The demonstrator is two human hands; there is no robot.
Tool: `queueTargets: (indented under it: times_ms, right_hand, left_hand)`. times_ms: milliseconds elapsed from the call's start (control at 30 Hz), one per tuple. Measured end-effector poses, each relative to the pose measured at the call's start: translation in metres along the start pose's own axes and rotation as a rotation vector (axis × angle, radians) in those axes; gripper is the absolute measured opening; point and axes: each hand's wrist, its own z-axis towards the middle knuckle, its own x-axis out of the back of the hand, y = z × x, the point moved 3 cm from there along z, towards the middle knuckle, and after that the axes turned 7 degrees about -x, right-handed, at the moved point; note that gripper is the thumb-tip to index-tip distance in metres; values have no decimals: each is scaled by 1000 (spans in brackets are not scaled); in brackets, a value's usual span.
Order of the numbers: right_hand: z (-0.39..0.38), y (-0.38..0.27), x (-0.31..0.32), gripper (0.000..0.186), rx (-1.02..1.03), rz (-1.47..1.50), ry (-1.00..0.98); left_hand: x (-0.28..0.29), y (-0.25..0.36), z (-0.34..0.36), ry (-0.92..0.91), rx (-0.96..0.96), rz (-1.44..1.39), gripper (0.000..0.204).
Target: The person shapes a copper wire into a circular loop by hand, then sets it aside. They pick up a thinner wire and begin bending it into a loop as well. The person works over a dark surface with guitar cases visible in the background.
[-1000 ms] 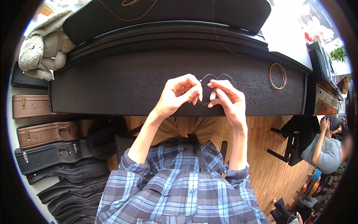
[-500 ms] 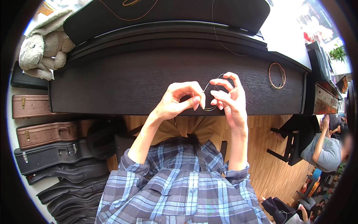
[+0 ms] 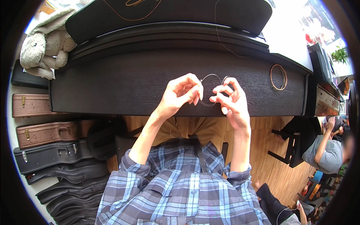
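Observation:
Between my two hands, above the closed dark piano lid (image 3: pixel 123 82), a thin wire string is bent into a small loop (image 3: pixel 211 74). My left hand (image 3: pixel 182 92) pinches the loop's left side between thumb and fingers. On the other side, my right hand (image 3: pixel 233 98) has its fingers curled round the wire, the thumb close to the fingertips. Part of the wire is hidden behind the fingers. A coiled copper-coloured string (image 3: pixel 271 76) lies on the lid to the right. Another loose thin string (image 3: pixel 216 28) trails down from the upper panel.
A grey plush rabbit (image 3: pixel 34 50) sits at the piano's left end. Brown instrument cases (image 3: pixel 47 134) and black ones (image 3: pixel 52 155) line the left side. More copper-coloured string (image 3: pixel 131 19) lies on the upper panel. To the right are a black stool (image 3: pixel 288 140) and a person in grey (image 3: pixel 322 153).
The loop between my hands has become wider and rounder. My left hand has shifted slightly up and left, and my right fingers have turned a little. At lower right, another person has moved.

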Motion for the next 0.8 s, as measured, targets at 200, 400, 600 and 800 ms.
queueTargets:
  times_ms: [200,400,600,800]
  right_hand:
    - [-1,-1,-4,23,60,-41,-44]
    - [-1,-5,-10,20,114,-216,27]
    - [3,-8,-10,21,142,-206,72]
    - [4,-9,-4,6,77,-233,0]
  left_hand:
    - [1,-1,1,-1,78,21,7]
    - [-3,1,0,-16,71,59,8]
    - [-6,1,-1,-56,75,139,9]
    - [-7,1,-1,-76,73,170,8]
